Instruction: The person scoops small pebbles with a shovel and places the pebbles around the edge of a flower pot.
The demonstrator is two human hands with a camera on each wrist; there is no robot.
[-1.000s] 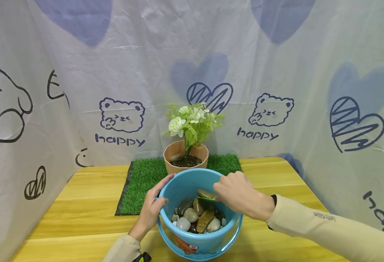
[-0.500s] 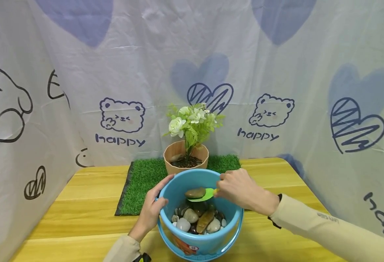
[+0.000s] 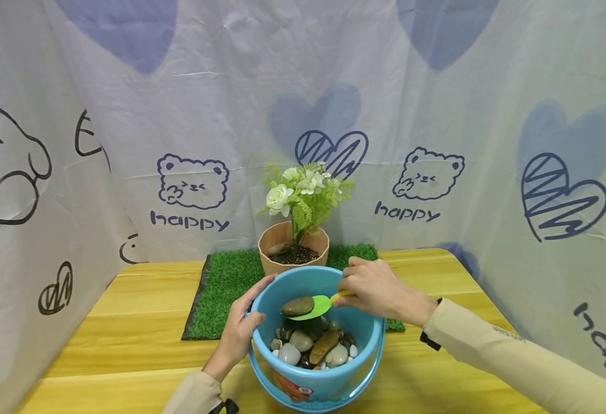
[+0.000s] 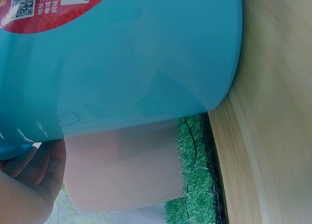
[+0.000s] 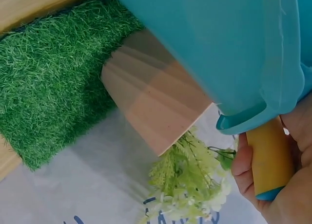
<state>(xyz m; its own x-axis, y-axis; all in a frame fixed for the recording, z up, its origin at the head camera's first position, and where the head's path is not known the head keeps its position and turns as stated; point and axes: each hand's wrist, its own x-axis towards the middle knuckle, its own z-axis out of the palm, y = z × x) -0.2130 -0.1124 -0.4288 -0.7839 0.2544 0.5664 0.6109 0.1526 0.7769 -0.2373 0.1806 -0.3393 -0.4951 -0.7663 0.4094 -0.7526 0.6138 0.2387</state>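
A blue bucket (image 3: 334, 380) with stones of several sizes (image 3: 300, 340) in its bottom stands on the table. My left hand (image 3: 238, 330) grips its left rim, thumb over the edge and fingers along the outside. In my right hand (image 3: 375, 292) is a toy shovel with a green blade (image 3: 317, 309); its yellow handle (image 5: 269, 160) shows between my fingers in the right wrist view. A large brown stone (image 3: 298, 306) lies on the blade, inside the bucket's mouth and above the other stones. The palm side of my left hand is partly hidden.
Right behind the bucket, a peach flowerpot (image 3: 294, 266) with white flowers (image 3: 303, 192) and dark soil stands on a green turf mat (image 3: 225, 299). The yellow wooden table (image 3: 142, 333) extends to both sides. A printed cloth (image 3: 251, 75) hangs behind and around.
My right hand has raised the shovel from among the stones, bringing the brown stone up on its blade and slightly left. The left hand and bucket have stayed in place.
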